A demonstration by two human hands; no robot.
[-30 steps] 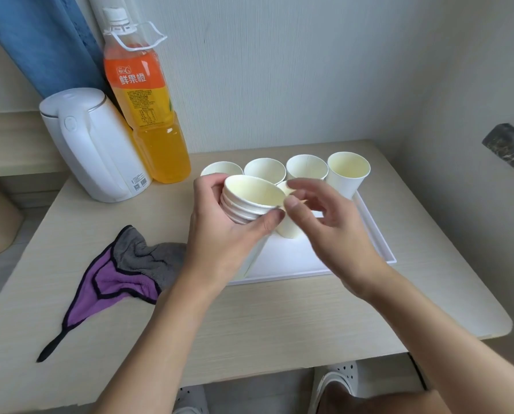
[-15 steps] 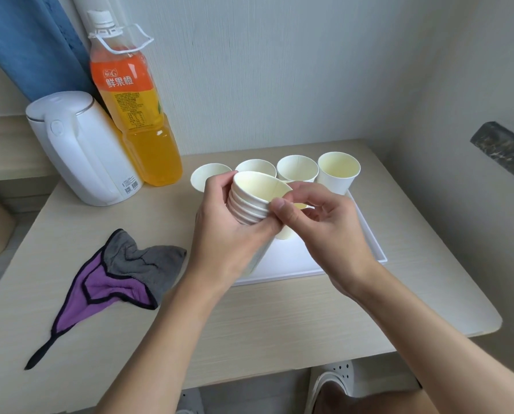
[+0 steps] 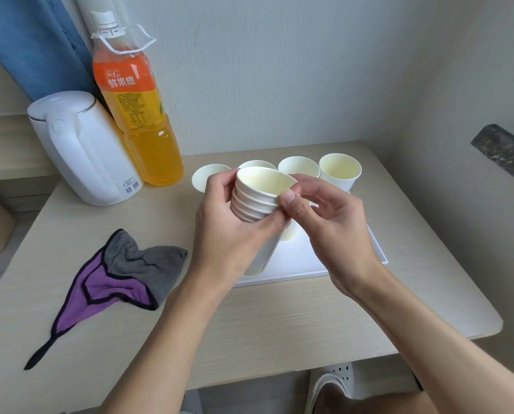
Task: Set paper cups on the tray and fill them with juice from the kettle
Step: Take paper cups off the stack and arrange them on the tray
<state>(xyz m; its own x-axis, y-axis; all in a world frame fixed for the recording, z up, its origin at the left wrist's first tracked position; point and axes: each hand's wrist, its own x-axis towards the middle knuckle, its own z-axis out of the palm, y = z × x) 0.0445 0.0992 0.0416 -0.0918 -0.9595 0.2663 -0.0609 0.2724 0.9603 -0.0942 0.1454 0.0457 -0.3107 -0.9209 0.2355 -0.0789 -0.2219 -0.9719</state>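
- Head view: a nested stack of white paper cups (image 3: pixel 257 201), cream inside, is held tilted over the tray's (image 3: pixel 379 252) near left part.
- It is gripped round its body by the left hand (image 3: pixel 228 237); its top rim is pinched by the right hand (image 3: pixel 333 225).
- Left of the tray, "鲜果橙" is read on the juice bottle (image 3: pixel 133 115) beside the white kettle (image 3: pixel 82 150).
- Bare floor is seen at the tray's near right; a wall (image 3: pixel 279 70) is set close behind it.

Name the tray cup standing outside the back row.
The cup half hidden behind the right hand: it stands alone, nearer, while four others line the tray at the back.
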